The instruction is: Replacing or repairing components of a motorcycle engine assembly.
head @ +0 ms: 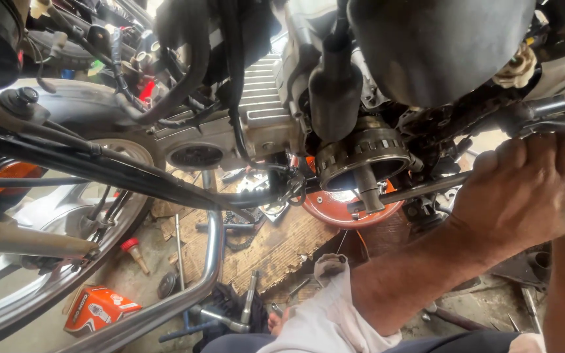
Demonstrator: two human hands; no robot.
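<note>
— Right hand (531,189): fingers curled away at three o'clock, grip on the long metal rod (426,188) hidden behind the knuckles; wrist cut by the right edge.

— Left hand?

— Only a forearm (400,274) showing, running up toward one o'clock; cannot tell which hand it belongs to.

— Front wheel (47,261)?

— Cut off at nine o'clock and by the bottom edge. Orange drain pan (335,208) mostly hidden behind the ringed engine drum (361,157). Print on the small orange box (96,308) too small to tell.

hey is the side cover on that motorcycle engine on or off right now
Off. The toothed round clutch assembly and its shaft sit exposed on the engine, with an orange drain pan below. One hand grips a long metal tool there.
</note>
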